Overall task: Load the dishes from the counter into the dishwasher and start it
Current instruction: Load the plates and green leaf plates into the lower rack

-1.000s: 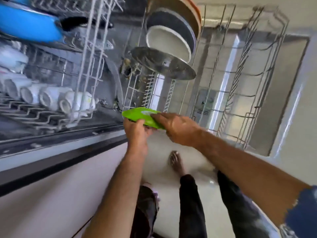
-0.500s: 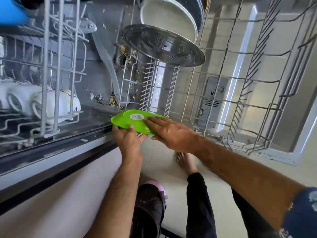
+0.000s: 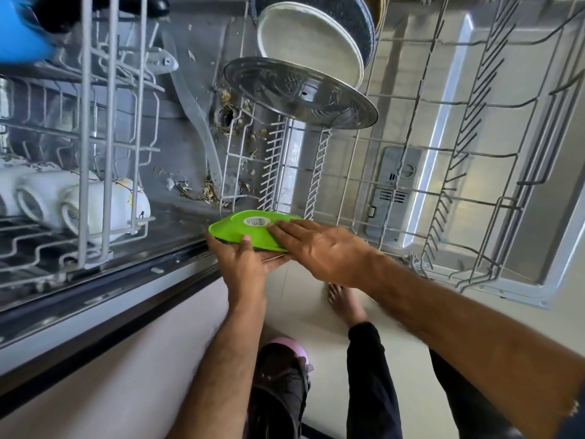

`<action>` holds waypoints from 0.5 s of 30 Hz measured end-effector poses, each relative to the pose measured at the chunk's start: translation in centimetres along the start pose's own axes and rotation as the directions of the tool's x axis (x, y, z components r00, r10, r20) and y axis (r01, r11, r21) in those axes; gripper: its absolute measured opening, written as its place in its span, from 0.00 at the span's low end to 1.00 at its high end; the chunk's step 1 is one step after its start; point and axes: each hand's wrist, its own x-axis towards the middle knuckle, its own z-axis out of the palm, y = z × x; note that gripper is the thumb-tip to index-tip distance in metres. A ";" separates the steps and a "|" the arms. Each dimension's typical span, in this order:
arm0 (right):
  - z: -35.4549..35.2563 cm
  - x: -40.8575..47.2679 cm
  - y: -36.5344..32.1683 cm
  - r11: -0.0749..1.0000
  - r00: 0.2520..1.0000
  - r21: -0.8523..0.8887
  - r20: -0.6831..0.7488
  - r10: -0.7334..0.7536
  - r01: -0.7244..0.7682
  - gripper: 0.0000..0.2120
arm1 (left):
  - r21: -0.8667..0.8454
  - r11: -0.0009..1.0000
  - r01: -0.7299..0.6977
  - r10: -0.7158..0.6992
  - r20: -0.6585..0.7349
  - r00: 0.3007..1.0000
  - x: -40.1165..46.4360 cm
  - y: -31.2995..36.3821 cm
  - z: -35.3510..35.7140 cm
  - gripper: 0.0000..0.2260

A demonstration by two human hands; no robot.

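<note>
Green plastic plate [image 3: 253, 228], sticker side up, is held at the near edge of the lower rack [image 3: 411, 147], not yet slotted. The left hand [image 3: 243, 261] grips it from below with the thumb curled over the rim; the right hand [image 3: 319, 245] lies flat on top, fingers straight. Loading looks partly done: one steel plate [image 3: 300, 93], one white plate [image 3: 310, 42] and one dark plate [image 3: 351, 14] behind it already stand in the tines, and at least three white mugs [image 3: 104, 207] plus a blue pan [image 3: 22, 36] sit in the upper rack [image 3: 110, 122]. Left to do, I judge: slot this plate, any remaining dishes, close, start.
</note>
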 end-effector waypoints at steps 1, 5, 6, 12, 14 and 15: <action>-0.2 -0.2 -0.1 1.000 1.000 -0.012 0.004 0.002 -0.002 0.25 | 0.002 1.000 0.001 -0.001 -0.002 1.000 -0.3 0.0 0.0 0.18; -1.0 -1.1 -1.0 0.998 1.000 -0.055 -0.028 -0.008 0.007 0.29 | -0.016 1.000 0.018 -0.018 0.004 1.000 -1.3 0.4 -0.4 0.17; -1.2 -1.3 -1.2 0.999 0.999 -0.039 -0.037 -0.020 0.019 0.29 | -0.023 0.999 0.023 -0.023 0.007 1.000 -1.6 0.5 -0.6 0.16; -0.9 -1.4 -1.7 0.999 0.999 -0.039 -0.024 -0.037 0.036 0.28 | -0.024 1.000 -0.009 0.010 0.023 1.000 -2.3 0.4 -1.3 0.16; -0.7 -1.2 -1.6 0.999 1.000 -0.025 0.009 -0.021 0.021 0.28 | -0.036 0.999 -0.030 0.032 0.031 0.999 -2.2 0.3 -1.2 0.17; -0.8 -1.1 -1.5 1.000 1.000 -0.021 0.015 -0.008 0.008 0.28 | -0.042 0.998 -0.040 0.042 0.035 0.999 -2.2 0.4 -1.2 0.17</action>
